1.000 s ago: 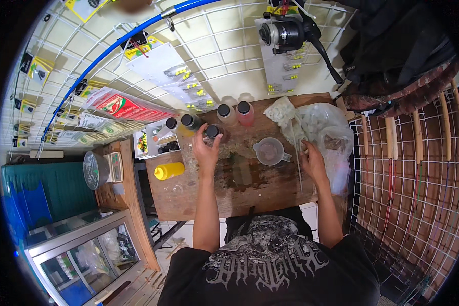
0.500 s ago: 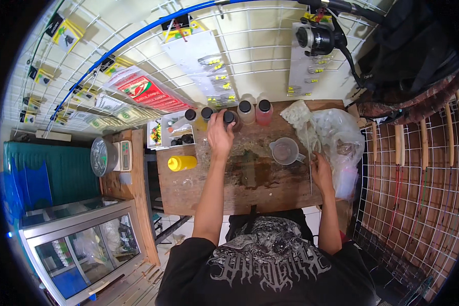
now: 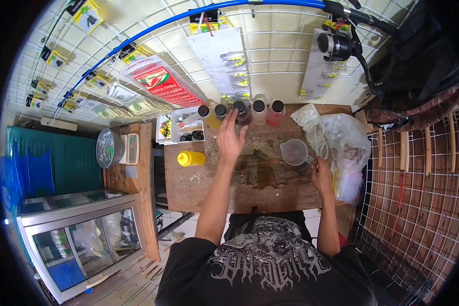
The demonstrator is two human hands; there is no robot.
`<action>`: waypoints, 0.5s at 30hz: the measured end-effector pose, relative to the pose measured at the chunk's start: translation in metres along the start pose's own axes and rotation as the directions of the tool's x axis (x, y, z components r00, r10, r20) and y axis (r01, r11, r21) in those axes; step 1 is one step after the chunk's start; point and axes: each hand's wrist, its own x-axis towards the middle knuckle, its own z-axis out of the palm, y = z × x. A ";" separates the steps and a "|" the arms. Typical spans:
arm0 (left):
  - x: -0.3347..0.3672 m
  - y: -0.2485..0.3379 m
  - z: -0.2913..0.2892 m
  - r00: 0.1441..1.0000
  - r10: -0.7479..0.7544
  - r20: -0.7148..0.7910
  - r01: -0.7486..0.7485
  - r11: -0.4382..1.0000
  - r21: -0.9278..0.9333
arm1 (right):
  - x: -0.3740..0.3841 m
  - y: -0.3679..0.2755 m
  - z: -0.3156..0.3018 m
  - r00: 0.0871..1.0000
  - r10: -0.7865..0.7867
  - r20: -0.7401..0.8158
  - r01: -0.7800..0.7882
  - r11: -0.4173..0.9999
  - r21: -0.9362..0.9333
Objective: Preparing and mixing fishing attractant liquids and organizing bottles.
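Note:
My left hand [image 3: 231, 142] reaches over the table with its fingers spread, the fingertips beside a black-capped bottle with dark contents [image 3: 243, 116]. That bottle stands in a row at the back. To its left are another black-capped bottle [image 3: 221, 111] and one with yellow liquid [image 3: 209, 118]; to its right are a pale bottle [image 3: 259, 115] and one with pink liquid [image 3: 276, 117]. At the right, my right hand [image 3: 322, 177] is closed at the handle of a clear plastic measuring jug [image 3: 294, 152], which sits on the table. The fingertips there are partly hidden.
A yellow squeeze bottle [image 3: 191, 158] lies at the table's left, near a white divided box [image 3: 180, 136]. Plastic bags [image 3: 346, 140] crowd the right side. Farther left are a scale [image 3: 131, 148] and a glass case [image 3: 81, 239]. A blue fishing rod [image 3: 188, 19] arches above.
The dark bottle has moved back into line with the others, and my left hand has opened from it. My right hand has come onto the jug's handle. The view has shifted slightly.

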 end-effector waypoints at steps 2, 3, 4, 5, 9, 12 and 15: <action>-0.036 -0.002 -0.012 0.989 -0.145 0.022 0.146 0.976 -0.161 | 0.000 -0.007 -0.005 1.000 0.006 0.012 -0.006 1.000 0.001; -0.058 -0.005 -0.018 0.967 -0.250 0.060 0.257 0.941 -0.219 | 0.000 -0.008 -0.005 1.000 0.019 0.017 -0.019 1.000 -0.001; -0.082 -0.014 -0.023 0.920 -0.388 0.060 0.391 0.893 -0.222 | 0.000 -0.009 -0.005 1.000 0.014 0.023 -0.014 1.000 0.001; -0.107 -0.028 -0.027 0.853 -0.518 0.058 0.517 0.826 -0.225 | 0.001 -0.010 -0.004 1.000 -0.015 0.016 0.015 1.000 -0.017; -0.168 -0.096 -0.040 0.702 -0.661 -0.265 0.686 0.727 0.002 | 0.000 0.001 -0.001 0.990 -0.136 -0.038 0.133 0.988 -0.074; -0.167 -0.135 -0.058 0.590 -0.747 -0.307 0.779 0.626 -0.027 | -0.001 0.000 0.002 0.996 -0.089 0.000 0.089 0.992 -0.092; -0.160 -0.163 -0.069 0.552 -0.800 -0.236 0.811 0.581 -0.069 | 0.004 0.013 0.009 0.996 -0.070 -0.064 0.065 0.996 -0.067</action>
